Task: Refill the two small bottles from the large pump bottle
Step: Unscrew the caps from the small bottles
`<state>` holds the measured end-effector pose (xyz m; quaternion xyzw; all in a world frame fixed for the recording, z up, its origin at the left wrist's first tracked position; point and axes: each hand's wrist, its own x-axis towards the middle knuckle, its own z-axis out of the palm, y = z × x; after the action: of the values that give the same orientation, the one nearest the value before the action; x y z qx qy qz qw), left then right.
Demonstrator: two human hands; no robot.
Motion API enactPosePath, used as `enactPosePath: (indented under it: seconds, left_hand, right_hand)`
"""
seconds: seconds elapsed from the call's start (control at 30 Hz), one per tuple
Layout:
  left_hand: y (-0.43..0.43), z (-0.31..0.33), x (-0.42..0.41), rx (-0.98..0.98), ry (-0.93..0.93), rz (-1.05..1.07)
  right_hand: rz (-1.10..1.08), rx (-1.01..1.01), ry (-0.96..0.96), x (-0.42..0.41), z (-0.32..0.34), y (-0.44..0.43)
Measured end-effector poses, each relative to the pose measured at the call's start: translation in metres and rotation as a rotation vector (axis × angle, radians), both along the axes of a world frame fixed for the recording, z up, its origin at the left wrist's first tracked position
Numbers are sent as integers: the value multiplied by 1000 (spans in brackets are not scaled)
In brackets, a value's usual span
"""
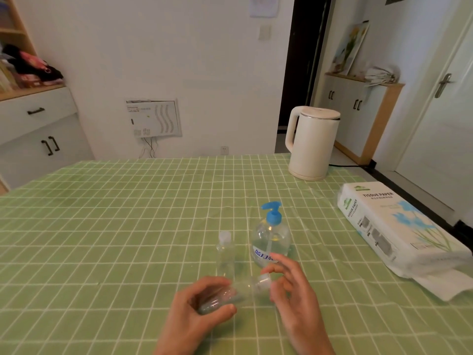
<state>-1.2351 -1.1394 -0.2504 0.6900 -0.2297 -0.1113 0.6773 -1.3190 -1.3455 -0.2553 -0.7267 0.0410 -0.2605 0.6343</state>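
A large clear pump bottle [270, 239] with a blue pump head stands on the green checked tablecloth, partly filled. Just left of it a small clear bottle [225, 252] stands upright with its white cap on. My left hand [202, 303] grips a second small clear bottle [243, 288], held tilted on its side above the cloth. Its white cap [265, 279] points right, and my right hand [291, 285] pinches that cap with thumb and fingertips. The held bottle's lower half is hidden by my left fingers.
A white electric kettle [311, 143] stands at the back right of the table [102, 226]. A white pack of tissue paper [399, 226] lies along the right edge. Cabinets, a wall and a door lie beyond the table.
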Motion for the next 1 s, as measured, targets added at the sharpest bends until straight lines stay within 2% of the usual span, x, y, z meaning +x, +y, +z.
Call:
enactPosePath:
  seconds: [0.27, 0.37, 0.47, 0.57, 0.67, 0.8, 1.0]
  left_hand:
    - [-1, 2, -1, 9, -8, -19]
    - [-2, 0, 0, 12, -14, -8]
    - [-2, 0, -1, 6, -25, 1]
    - [0, -1, 0, -88, 10, 59]
    - [10, -5, 6, -251, 94, 190]
    - [26, -2, 17, -347, 176, 248]
    - [46, -1, 31, -258, 158, 280]
  right_hand:
    - [56, 19, 15, -1, 0, 1]
    - [-3, -51, 47, 2, -2, 3]
    - [-60, -54, -30, 0, -3, 4]
    - [-271, -49, -65, -2, 3, -6]
    - [-438, -158, 25, -4, 7, -30]
    - [-498, -245, 175, -6, 2, -59]
    - [-514, -436, 300, -4, -2, -76]
